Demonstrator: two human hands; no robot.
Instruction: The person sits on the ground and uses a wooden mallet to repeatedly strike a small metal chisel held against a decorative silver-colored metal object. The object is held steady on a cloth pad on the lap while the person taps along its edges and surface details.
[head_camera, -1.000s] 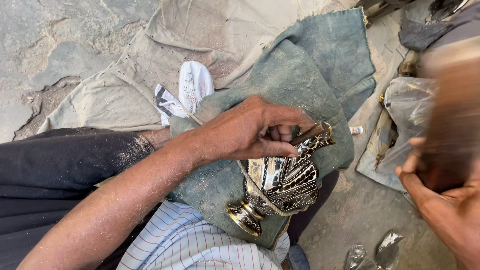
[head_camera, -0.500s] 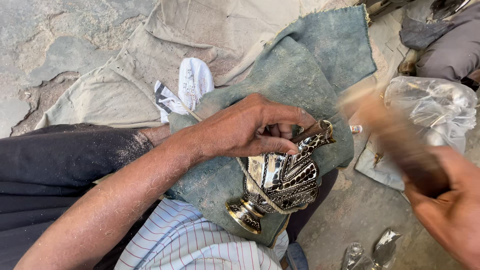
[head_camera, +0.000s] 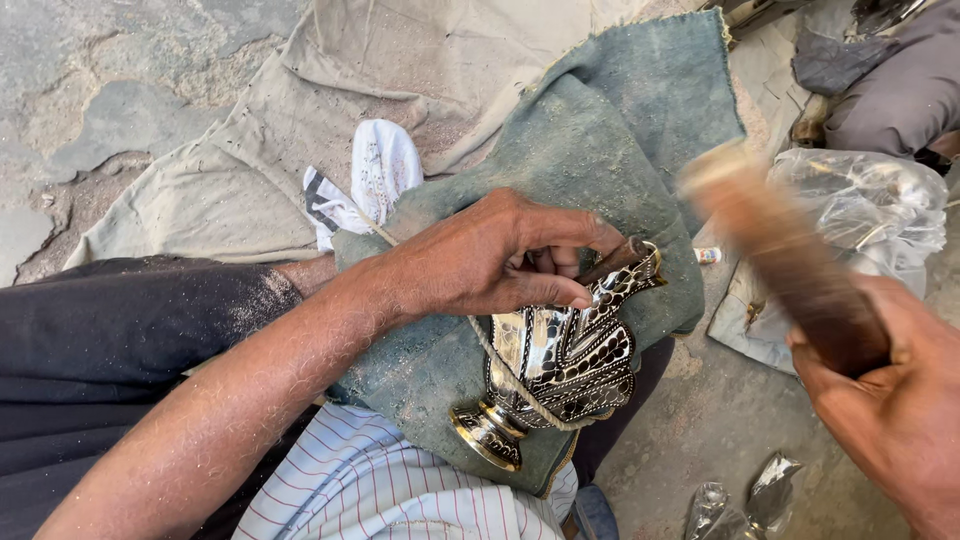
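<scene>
A small black and silver patterned metal vase (head_camera: 560, 365) with a brass foot lies on its side on a dusty green cloth (head_camera: 610, 140) over my lap. A cord loops around its body. My left hand (head_camera: 490, 260) presses on the vase's upper part and pinches a thin dark tool (head_camera: 612, 261) against its rim. My right hand (head_camera: 890, 400) grips the lower end of a wooden stick (head_camera: 780, 260), raised and motion-blurred, to the right of the vase and apart from it.
A beige canvas sheet (head_camera: 400, 70) covers the stone ground behind. A white patterned rag (head_camera: 375, 170) lies by the green cloth. A clear plastic bag (head_camera: 860, 200) sits at the right, with crumpled plastic (head_camera: 740, 500) at the bottom right. Another person's clothing (head_camera: 900, 80) shows top right.
The wooden stick in my right hand has swung leftward and downward, closer to the vase. My left hand stays on the vase with the tool.
</scene>
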